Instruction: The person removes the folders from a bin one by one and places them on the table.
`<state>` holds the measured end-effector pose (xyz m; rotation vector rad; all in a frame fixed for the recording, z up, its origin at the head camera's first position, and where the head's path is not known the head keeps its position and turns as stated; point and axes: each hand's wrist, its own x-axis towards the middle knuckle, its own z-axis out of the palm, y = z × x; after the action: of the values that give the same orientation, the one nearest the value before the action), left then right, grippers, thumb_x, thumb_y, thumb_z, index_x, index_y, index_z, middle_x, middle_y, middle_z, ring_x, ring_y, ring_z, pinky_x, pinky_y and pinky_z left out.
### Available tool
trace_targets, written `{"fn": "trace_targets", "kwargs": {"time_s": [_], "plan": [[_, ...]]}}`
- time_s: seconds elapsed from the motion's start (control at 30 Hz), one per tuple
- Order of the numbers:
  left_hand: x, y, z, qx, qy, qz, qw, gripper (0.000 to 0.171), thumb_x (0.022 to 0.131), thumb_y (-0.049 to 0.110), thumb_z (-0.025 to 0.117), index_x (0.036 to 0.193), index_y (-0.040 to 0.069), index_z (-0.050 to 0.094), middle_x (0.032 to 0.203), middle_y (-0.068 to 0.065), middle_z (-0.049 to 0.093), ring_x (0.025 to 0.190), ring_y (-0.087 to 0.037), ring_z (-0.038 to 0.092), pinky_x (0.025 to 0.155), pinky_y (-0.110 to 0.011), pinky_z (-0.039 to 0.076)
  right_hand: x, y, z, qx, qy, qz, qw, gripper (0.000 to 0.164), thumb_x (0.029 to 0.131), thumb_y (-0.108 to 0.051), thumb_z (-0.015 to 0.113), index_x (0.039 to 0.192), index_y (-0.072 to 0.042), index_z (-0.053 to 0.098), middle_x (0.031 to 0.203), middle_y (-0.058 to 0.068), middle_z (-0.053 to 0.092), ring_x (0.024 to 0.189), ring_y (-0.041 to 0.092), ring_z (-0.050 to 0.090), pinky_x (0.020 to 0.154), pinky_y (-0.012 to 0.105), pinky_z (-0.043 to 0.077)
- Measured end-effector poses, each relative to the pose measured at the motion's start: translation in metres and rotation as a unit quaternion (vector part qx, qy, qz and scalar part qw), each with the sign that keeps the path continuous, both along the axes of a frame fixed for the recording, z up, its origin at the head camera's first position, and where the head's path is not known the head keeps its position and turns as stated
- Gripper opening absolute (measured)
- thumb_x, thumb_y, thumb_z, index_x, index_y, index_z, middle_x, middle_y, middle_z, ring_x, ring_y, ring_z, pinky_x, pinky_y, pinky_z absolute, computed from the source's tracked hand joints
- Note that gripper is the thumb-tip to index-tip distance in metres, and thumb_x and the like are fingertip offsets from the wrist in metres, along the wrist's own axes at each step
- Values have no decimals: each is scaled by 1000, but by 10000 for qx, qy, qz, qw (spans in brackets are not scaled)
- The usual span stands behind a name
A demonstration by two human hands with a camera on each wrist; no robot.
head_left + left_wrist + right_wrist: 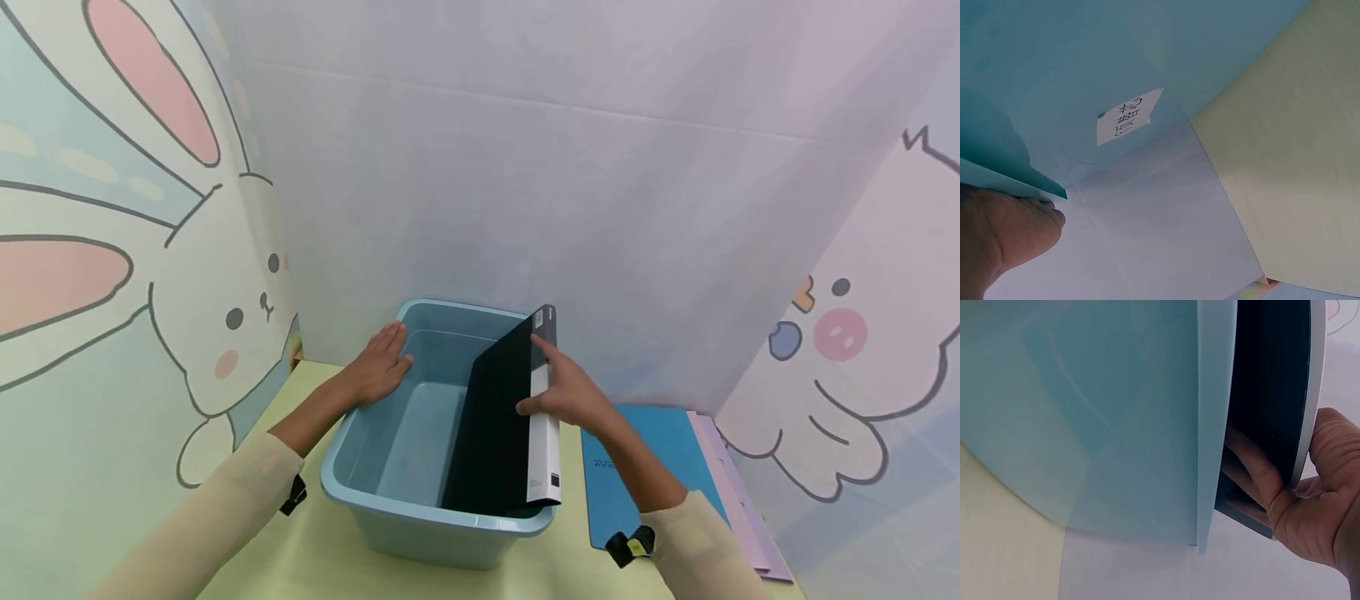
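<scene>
A light blue plastic basin [431, 437] stands on the table. My left hand [380, 367] rests over its left rim, fingers stretched out and thumb toward the inside; the left wrist view shows the fingertips [1054, 220] at the rim's edge. My right hand [566, 392] grips a black binder [491, 417] by its white-labelled spine [543, 433]. The thumb lies on the inward cover, and the right wrist view shows fingers [1254, 465] on the outward cover. The binder stands on edge, tilted, partly inside the basin along its right side; its lower edge is hidden.
A blue folder [607, 492] and a lilac folder [738, 508] lie right of the basin, partly behind my right forearm. A handwritten white label [1129, 117] sticks to the basin's outer wall. Curtains with cartoon animals [225, 308] close in the pale yellow table [300, 550].
</scene>
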<state>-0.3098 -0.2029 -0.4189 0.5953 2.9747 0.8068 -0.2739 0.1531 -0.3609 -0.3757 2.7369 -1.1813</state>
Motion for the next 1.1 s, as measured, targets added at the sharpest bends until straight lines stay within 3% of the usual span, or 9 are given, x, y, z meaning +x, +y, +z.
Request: {"fn": "trace_targets", "kwargs": {"time_s": [0.2, 0.6, 0.77, 0.93, 1.03, 1.1], "plan": [[0, -1, 1, 19, -39, 2, 10000, 71, 123, 26, 32, 173, -17, 7, 186, -36, 2, 175, -57, 0, 142, -70, 3, 1, 11, 4, -337, 145, -10, 9993, 116, 91, -14, 91, 183, -19, 20, 165, 35, 46, 96, 35, 78, 78, 45, 72], [-2, 1, -1, 6, 4, -21, 10000, 72, 122, 27, 33, 173, -17, 8, 186, -36, 3, 175, -56, 1, 142, -70, 4, 0, 51, 6, -1275, 260, 95, 9915, 115, 95, -10, 88, 184, -21, 16, 149, 39, 58, 97, 30, 82, 82, 41, 72], [-3, 1, 0, -6, 23, -20, 10000, 72, 122, 26, 33, 173, -18, 8, 186, -36, 3, 175, -56, 2, 142, -70, 5, -1, 71, 7, -1770, 146, 117, 9840, 116, 95, -2, 85, 184, -22, 12, 155, 40, 56, 101, 30, 85, 83, 38, 72], [-3, 1, -1, -27, 29, 32, 10000, 71, 122, 25, 33, 173, -17, 8, 186, -36, 4, 175, -55, 2, 143, -69, 5, 4, 90, 13, -2043, -27, 29, 9789, 115, 99, 0, 80, 184, -22, 6, 163, 40, 48, 100, 20, 83, 84, 38, 72], [-3, 1, -1, -22, 24, 54, 10000, 71, 122, 26, 33, 173, -17, 8, 186, -36, 4, 175, -55, 2, 143, -68, 5, 6, 103, 16, -2110, -57, -63, 9774, 113, 102, -1, 78, 184, -22, 4, 160, 37, 51, 99, 17, 82, 84, 37, 71], [-3, 1, -2, -19, 35, 60, 10000, 71, 122, 26, 33, 173, -17, 9, 186, -36, 5, 175, -55, 2, 143, -69, 5, 7, 113, 17, -2183, -95, -113, 9758, 111, 103, -2, 77, 184, -22, 3, 151, 27, 59, 97, 16, 82, 83, 36, 71]]}}
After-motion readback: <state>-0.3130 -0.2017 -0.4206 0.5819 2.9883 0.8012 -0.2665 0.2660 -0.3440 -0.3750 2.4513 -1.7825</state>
